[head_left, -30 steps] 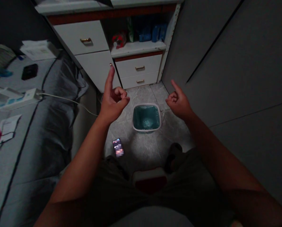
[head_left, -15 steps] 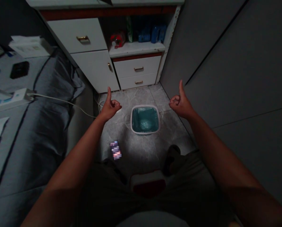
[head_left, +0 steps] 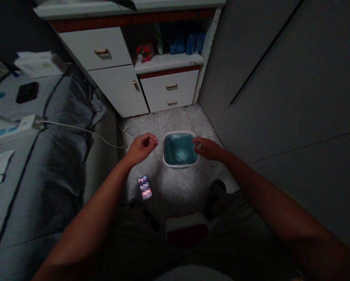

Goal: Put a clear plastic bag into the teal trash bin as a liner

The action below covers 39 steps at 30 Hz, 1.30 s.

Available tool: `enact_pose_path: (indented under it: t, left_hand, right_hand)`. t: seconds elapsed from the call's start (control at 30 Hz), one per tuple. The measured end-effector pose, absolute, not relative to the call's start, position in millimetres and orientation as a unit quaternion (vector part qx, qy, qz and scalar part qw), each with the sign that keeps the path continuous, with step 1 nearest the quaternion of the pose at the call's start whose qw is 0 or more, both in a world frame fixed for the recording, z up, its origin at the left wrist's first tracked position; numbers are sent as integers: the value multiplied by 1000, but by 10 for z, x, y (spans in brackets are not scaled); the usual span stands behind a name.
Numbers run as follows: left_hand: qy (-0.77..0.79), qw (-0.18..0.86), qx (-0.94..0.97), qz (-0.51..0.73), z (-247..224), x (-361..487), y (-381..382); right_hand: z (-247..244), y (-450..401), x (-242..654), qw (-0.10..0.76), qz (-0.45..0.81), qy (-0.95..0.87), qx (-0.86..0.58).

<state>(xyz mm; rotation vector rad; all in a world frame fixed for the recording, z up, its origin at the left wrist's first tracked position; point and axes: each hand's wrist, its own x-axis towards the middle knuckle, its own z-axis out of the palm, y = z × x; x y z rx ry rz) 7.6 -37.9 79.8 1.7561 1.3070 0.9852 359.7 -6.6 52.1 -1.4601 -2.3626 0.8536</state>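
A small bin point(head_left: 196, 160) with a pale rim and teal inside stands on the tiled floor between my hands. My left hand point(head_left: 142, 149) is just left of it, apart from the rim, with fingers loosely bent and nothing seen in them. At the bin's right edge, my right hand point(head_left: 208, 148) has its fingers partly bent and a gap at the thumb. Its fingertips overlap the rim in the view; whether they touch it I cannot tell. A phone point(head_left: 145, 188) with a lit, blurred screen lies on the floor below my left hand.
Ahead stands a white cabinet point(head_left: 110, 88) with drawers and a shelf of bottles and packs. A grey-covered bed point(head_left: 60, 164) on the left bears a power strip point(head_left: 28, 124), whose cable point(head_left: 84, 130) runs to the floor. Grey panels point(head_left: 280, 97) rise on the right. A red-and-white object point(head_left: 186, 233) sits between my feet.
Both hands have dropped their raised thumbs and turned inward. My right hand has moved left to the bin's edge; my left hand has come slightly right and lower. The bin stays put.
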Motion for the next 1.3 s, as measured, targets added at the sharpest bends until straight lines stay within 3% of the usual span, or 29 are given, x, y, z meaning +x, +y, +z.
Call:
enact_pose_path:
  t: [0.13,0.3,0.53,0.7,0.83,1.07,1.17,1.3]
  left_hand:
    - [483,393,771,133,545,244,-714]
    - [481,348,802,-65,217,444,-953]
    - [494,345,779,-174,-31,446,-1024]
    - [494,329,778,-204,-2,429,-992]
    - [503,327,779,-185,17,422,-975]
    - [523,302,770,-208,-21,400,-924]
    - [525,303,765,-216,-35,387,-906]
    - [525,305,764,-217,-46,369,-881]
  right_hand:
    - [149,-315,3454,-29,328,-835,-441]
    - [-94,-467,3407,-102,331,-854,-387]
    - [-187,-415,3358,-107,348,-865,-344]
    - [156,-164,3387,-94,422,-842,-323]
    - [667,159,3499,-28,481,-784,-390]
    - [894,711,3444,303,285,-769,-485]
    - [762,871,3398,330,242,-759,-507]
    - [629,956,3399,299,246,-741,-549]
